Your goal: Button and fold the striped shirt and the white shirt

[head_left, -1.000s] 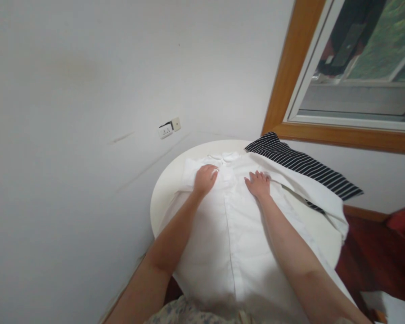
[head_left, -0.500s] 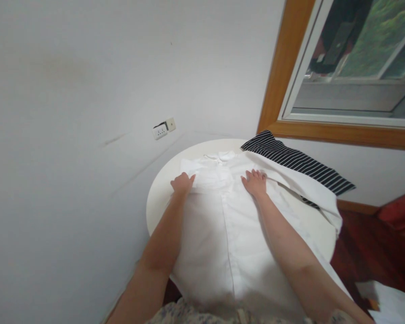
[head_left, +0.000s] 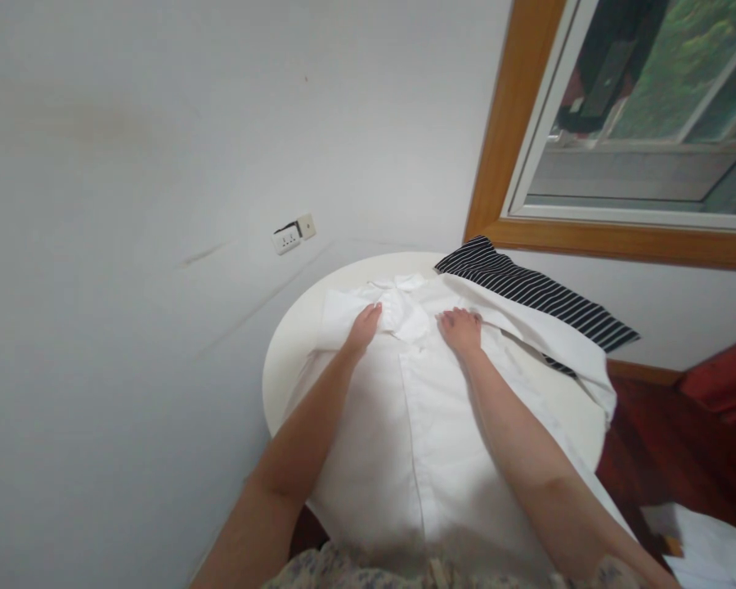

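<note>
A white long-sleeved shirt (head_left: 377, 425) lies spread over a round white table (head_left: 282, 360), its collar toward the far edge and its lower part reaching toward my body. My left hand (head_left: 365, 325) is closed on the sleeve, which lies folded across the chest with its end near the middle below the collar. Part of that sleeve is hidden under my fingers. On the other side of the chest, my right hand (head_left: 461, 329) rests palm down on the fabric, fingers stretched forward. The other sleeve (head_left: 545, 327) stretches out to the right.
A black-and-white striped cloth (head_left: 540, 290) lies at the table's back right, partly under the sleeve. Behind the table are a wall with a socket (head_left: 287, 240) and a wood-framed window (head_left: 626, 241). White cloth or paper (head_left: 711, 544) shows at lower right.
My left hand has moved right, from the shirt's left side toward the middle, carrying the sleeve end with it. My right hand has stayed nearly in place.
</note>
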A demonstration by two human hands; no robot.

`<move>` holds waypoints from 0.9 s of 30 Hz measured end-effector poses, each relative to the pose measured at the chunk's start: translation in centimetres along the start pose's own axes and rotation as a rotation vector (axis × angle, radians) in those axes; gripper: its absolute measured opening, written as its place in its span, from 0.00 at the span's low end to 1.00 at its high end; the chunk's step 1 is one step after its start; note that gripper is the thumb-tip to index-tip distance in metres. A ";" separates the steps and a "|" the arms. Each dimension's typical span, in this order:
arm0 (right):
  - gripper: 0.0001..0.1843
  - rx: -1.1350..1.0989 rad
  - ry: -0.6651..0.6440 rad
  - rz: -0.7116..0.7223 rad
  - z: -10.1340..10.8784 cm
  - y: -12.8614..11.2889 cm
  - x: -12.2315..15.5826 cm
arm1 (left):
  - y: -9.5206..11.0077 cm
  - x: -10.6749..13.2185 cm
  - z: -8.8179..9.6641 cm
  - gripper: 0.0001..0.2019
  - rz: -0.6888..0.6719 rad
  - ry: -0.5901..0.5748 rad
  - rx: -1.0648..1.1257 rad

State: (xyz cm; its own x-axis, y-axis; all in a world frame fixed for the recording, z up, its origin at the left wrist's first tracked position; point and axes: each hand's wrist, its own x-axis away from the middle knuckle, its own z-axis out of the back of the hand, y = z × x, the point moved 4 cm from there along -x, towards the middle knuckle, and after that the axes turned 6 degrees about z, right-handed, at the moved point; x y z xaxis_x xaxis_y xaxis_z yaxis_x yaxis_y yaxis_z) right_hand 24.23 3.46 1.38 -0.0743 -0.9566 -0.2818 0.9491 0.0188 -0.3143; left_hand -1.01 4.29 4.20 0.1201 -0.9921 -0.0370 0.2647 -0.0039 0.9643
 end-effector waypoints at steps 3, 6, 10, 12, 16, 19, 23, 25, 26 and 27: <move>0.27 -0.156 0.001 -0.052 0.6 0.3 -0.4 | 0.0 1.7 -3.2 0.18 0.031 -0.192 0.227; 0.29 -0.354 -0.043 -0.090 1.2 0.8 -1.1 | 0.8 3.6 -5.5 0.15 0.020 -0.338 0.377; 0.30 -0.611 -0.143 -0.014 3.0 0.7 -1.6 | 2.3 5.6 -7.4 0.12 0.107 -0.527 0.685; 0.32 -0.763 -0.250 0.014 4.3 0.4 -1.5 | 3.1 6.2 -8.1 0.11 0.166 -0.587 0.831; 0.31 -0.824 -0.441 -0.021 7.2 -0.1 -0.7 | 4.1 7.0 -9.5 0.15 0.252 -0.666 1.000; 0.29 -0.788 -0.513 -0.042 8.8 -0.1 -0.1 | 4.1 7.6 -10.5 0.17 0.292 -0.744 1.000; 0.30 -0.747 -0.576 -0.098 9.3 0.0 0.2 | 2.4 7.3 -11.0 0.22 0.230 -0.779 0.805; 0.29 -0.717 -0.546 -0.132 9.1 0.1 0.2 | 1.1 6.6 -11.2 0.28 0.153 -0.721 0.680; 0.29 -0.695 -0.520 -0.146 9.0 0.1 0.1 | 0.4 6.1 -11.3 0.31 0.120 -0.695 0.619; 0.28 -0.671 -0.493 -0.156 8.8 0.1 0.0 | -0.1 5.7 -11.4 0.33 0.092 -0.684 0.562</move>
State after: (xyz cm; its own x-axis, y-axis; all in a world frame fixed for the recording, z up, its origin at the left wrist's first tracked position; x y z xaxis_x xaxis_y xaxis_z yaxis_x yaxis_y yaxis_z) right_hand 27.03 0.93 9.35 0.1003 -0.9771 0.1876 0.5451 -0.1038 -0.8319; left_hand 10.55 0.04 0.93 -0.5274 -0.8488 0.0384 -0.2480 0.1970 0.9485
